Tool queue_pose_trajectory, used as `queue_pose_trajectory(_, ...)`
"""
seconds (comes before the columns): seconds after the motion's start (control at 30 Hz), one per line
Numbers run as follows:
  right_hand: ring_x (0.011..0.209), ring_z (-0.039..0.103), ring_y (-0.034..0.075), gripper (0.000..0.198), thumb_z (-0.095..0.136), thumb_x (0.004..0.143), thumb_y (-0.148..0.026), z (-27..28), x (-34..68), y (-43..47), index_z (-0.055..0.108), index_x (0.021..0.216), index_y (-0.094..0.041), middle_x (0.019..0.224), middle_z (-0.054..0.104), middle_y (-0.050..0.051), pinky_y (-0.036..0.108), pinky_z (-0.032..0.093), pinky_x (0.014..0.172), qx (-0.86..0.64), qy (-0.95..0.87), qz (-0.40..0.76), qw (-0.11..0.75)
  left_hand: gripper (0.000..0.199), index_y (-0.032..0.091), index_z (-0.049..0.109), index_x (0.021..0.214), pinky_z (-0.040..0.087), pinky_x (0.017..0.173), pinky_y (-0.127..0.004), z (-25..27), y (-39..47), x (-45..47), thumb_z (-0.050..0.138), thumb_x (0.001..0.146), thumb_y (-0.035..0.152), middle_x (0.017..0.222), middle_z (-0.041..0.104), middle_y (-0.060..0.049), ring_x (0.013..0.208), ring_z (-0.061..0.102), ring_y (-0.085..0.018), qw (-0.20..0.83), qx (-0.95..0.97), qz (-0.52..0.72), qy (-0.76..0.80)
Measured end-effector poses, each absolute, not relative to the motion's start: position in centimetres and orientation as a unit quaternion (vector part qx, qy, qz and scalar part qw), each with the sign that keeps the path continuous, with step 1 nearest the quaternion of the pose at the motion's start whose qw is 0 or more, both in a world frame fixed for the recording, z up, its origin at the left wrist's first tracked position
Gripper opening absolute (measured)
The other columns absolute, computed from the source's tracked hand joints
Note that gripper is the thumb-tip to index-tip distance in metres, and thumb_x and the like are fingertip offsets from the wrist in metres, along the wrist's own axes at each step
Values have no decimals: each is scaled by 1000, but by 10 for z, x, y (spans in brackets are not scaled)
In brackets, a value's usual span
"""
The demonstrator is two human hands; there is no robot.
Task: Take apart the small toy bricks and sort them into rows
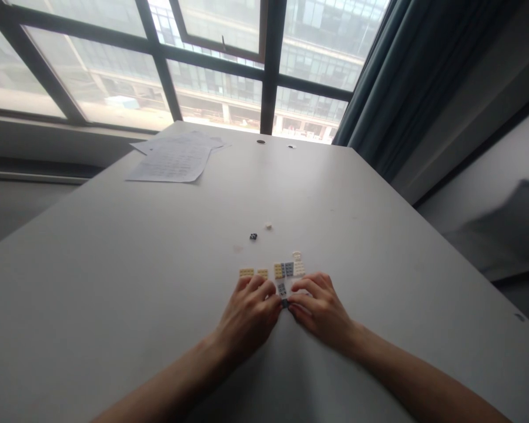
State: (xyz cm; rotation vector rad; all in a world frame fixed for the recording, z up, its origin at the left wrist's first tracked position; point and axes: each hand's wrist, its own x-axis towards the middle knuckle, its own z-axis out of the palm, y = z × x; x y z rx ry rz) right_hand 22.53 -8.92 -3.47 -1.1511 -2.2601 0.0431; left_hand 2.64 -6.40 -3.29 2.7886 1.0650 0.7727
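Note:
Between my fingertips, low on the white table, is a small dark grey building brick (284, 304). The thumb side of my left hand (254, 311) is closed against its left end. From the other side, my right hand (320, 305) pinches its right end. Just beyond it lies a grey studded piece (282, 289). Past my hands a tan plate (278, 271), a blue-grey plate (290, 269) and a white plate (299, 268) sit side by side. Two more tan plates (247, 272) lie beyond my left knuckles, partly hidden. A white piece (297, 256) stands behind the row.
Farther out are a black piece (253, 236), a small white piece (268, 226) and a pale, faint piece (238, 249). Printed paper sheets (170, 158) lie at the table's far left. Two cable holes are near the far edge, before a window (220, 100). A curtain (392, 88) hangs right.

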Motion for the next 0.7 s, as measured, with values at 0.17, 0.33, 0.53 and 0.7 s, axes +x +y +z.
queue_pose_trajectory(0.17,95,53,21,9,64,83,-21,-33,226,-91,66,92,-22,98,66,3,40,37,88,-440,-844,29,306,8,22,64,83,37,83,-40,-29,-66,24,57,86,23,84,62,-3,88,51,-22,31,900,259,349)
queue_pose_trajectory(0.33,96,54,21,8,64,83,-20,-31,229,-91,66,91,-22,96,66,3,39,39,87,-457,-820,39,343,13,22,65,94,38,83,-40,-17,-39,4,55,89,29,91,66,-3,90,54,-22,20,880,282,381)
queue_pose_trajectory(0.53,94,55,20,8,64,82,-18,-32,230,-88,65,89,-22,94,66,3,38,40,87,-460,-810,42,361,38,20,59,121,41,89,-42,-19,46,-12,54,86,32,113,63,-9,103,52,-27,39,811,257,524)
queue_pose_trajectory(0.7,93,56,20,8,64,82,-18,-35,230,-89,66,89,-22,93,66,3,38,41,86,-465,-807,44,361,27,25,69,104,42,91,-42,-35,75,-6,53,85,35,110,64,-6,104,53,-27,63,825,208,521)
